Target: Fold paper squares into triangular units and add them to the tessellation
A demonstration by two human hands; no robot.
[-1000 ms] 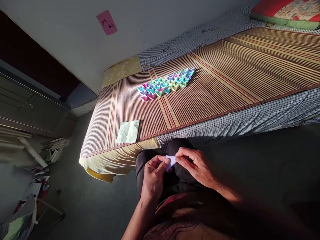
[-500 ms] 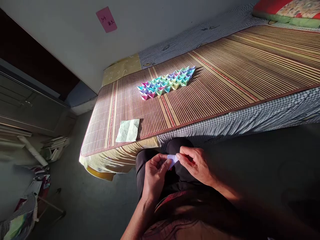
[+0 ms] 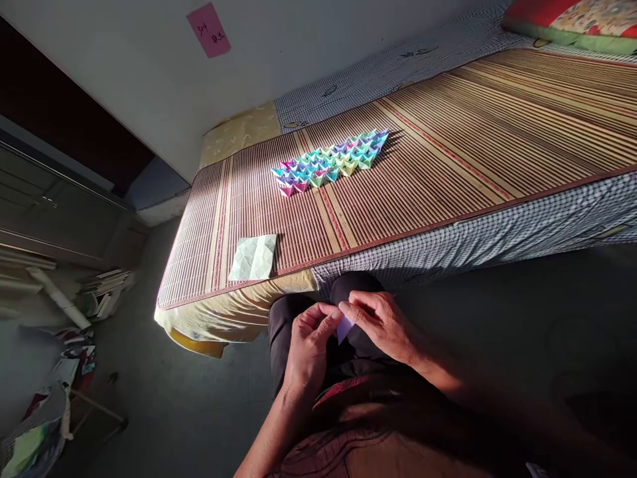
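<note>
Head view. The left hand [image 3: 308, 338] and the right hand [image 3: 383, 326] are meeting above the knees [image 3: 287, 317], both pinching one small purple paper [image 3: 344, 329]. The paper is lying just right of the left thumb and left of the right hand, touching the fingertips of both. Its far edge is being hidden by the fingers, while its lower part is hanging toward the near side and narrowing to a point. The left hand is gripping with its thumb uppermost and its fingers curling underneath; the right hand is closing thumb against finger at the paper's far end, the other fingers bending inward.

On the far side of the hands, a striped mat [image 3: 423, 166] is covering the bed. Near its left front edge, a pale green creased sheet [image 3: 253, 257] is lying flat, well apart from the hands. Farther off, folded pieces [image 3: 331, 161] in pink, blue, green, yellow and purple are standing in close rows, stretching from left to far right. A cushion [image 3: 572, 23] is resting at the far right, and a pink note [image 3: 209, 30] is showing on the wall [image 3: 279, 53] at the far left.
</note>
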